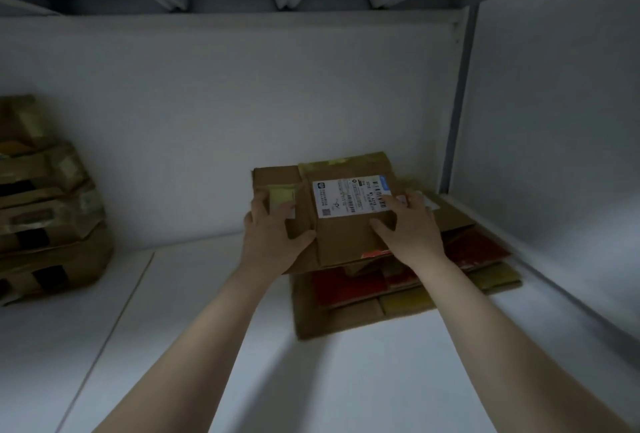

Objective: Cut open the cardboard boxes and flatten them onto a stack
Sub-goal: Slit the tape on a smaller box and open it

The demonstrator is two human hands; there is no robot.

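Left hand lies flat on the flattened box, fingers stretched forward onto a patch of yellowish tape and thumb splayed out to the right across the cardboard, gripping nothing. The right hand mirrors it on the box's right side, with fingers straight, tips at the edge of the white shipping label and thumb reaching left, the palm on the board and nothing held. Both bare forearms run in from the bottom of the view. The box sits on top of the stack, skewed a little against the flat brown and red-printed sheets under it, whose edges stick out toward the near side and the right. The stack rests on the white surface, tucked near the right side panel. Well apart on the far left stands a pile of taped boxes, up against the white back wall
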